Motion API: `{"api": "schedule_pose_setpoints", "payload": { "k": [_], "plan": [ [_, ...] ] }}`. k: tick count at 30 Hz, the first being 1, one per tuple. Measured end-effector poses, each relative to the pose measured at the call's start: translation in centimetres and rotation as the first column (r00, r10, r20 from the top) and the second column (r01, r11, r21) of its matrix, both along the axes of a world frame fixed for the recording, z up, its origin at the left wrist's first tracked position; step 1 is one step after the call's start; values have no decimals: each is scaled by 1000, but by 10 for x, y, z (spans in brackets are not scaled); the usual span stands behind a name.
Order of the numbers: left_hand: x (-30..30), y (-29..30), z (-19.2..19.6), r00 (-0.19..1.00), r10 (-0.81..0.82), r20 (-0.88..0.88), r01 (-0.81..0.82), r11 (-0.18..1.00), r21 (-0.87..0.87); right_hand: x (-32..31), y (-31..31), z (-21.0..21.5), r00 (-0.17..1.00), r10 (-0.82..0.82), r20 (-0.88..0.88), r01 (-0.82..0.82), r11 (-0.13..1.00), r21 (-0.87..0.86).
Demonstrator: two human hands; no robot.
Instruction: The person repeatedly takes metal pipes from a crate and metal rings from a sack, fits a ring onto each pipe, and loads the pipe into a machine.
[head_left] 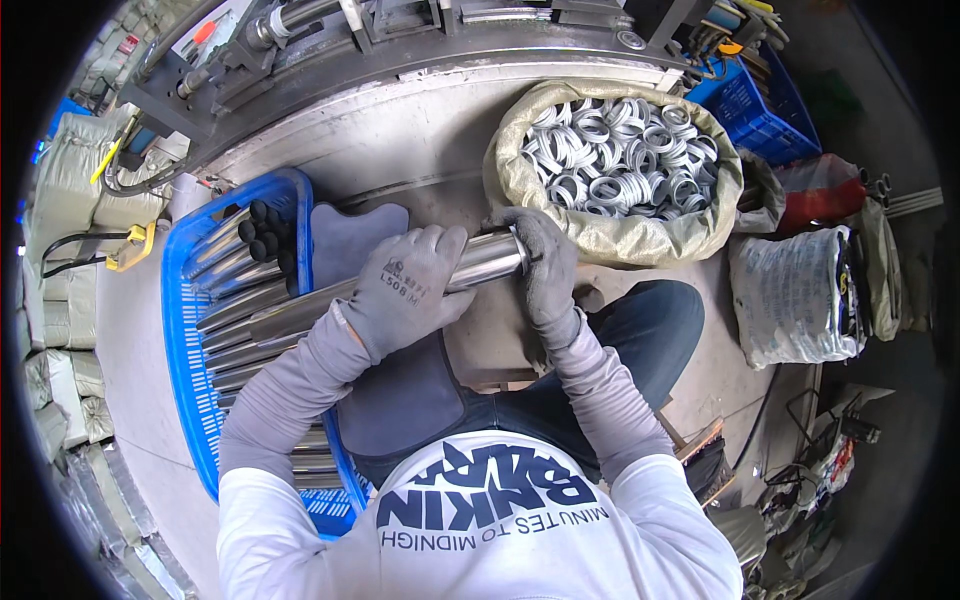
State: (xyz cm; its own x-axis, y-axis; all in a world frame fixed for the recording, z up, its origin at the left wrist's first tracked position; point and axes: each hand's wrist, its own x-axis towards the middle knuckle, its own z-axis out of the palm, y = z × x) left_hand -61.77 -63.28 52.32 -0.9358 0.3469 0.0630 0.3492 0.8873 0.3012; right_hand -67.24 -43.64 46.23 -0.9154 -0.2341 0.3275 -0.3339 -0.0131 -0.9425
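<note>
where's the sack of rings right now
In the head view, the sack of rings stands upper right of centre, just beyond the right hand.

Metal tube [484, 262] partly hidden under the left grip [405, 288], dark machine [310, 72] cut off by the upper edge

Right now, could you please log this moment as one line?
Left hand: around metal tube; right hand: at tube's end; nearby: blue basket, ring-filled sack

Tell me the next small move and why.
Perhaps press the right hand gently against the end of the shiny metal tube: it sits curled at that end, while the left hand wraps the tube farther along and could brace it.
</note>
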Motion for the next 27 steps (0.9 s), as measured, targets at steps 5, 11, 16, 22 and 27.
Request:
{"api": "schedule_pose_setpoints", "payload": {
  "k": [5,11,16,22,27],
  "plan": [
    [-2,5,0,1000,6,7,-6,1000,-11,-3,-2,-6,997,-44,-60,46,998,39],
    [-3,9,-6,999,16,30,-13,998,-69,8,-15,-10,988,-136,68,131,989,76],
    [-6,16,4,999,-36,29,38,995,-95,-1,-10,-31,983,-137,119,137,990,9],
    [67,5,-15,844,152,515,-530,386,755,-39,41,-6,943,-237,233,227,971,72],
    [13,-33,-14,956,291,28,24,-173,985,-48,26,11,996,-16,88,4,991,137]
  ]
}}
